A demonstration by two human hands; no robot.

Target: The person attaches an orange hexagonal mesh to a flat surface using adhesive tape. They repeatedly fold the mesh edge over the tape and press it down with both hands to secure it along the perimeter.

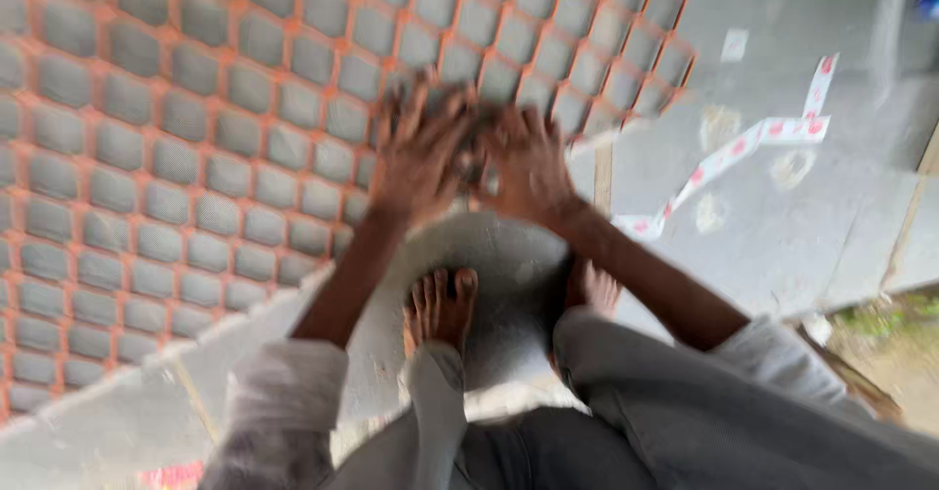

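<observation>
Both hands are down on the orange plastic mesh point(196, 157), the kind with diamond-shaped openings, which lies spread over the grey concrete floor point(802, 216) and runs off the left and top of the view. The left hand point(423, 153) and the right hand point(526, 162) sit side by side near the mesh's right-hand edge, almost touching, fingers point(416, 109) splayed and pressing flat rather than curled round anything; the picture is smeared with motion, so I cannot tell whether any fingertip is hooked through an opening. Under the wrists there is a pale, rounded grey slab or sheet point(499, 285), and the person's bare left foot point(440, 304) stands on it, the right foot point(592, 289) just beside, half hidden by the forearm. A strip of white tape with red marks point(743, 153) trails across the floor to the right, well apart from the hands. To my eye the work here is smoothing or pinning the mesh down, and it would go best with the palms kept broad and low so the net lies flat without bunching, weight coming from the shoulders, and the feet held back from the mesh edge so the toes do not snag it. The openings look springy; pressing near the border rather than the middle should stop it curling up
</observation>
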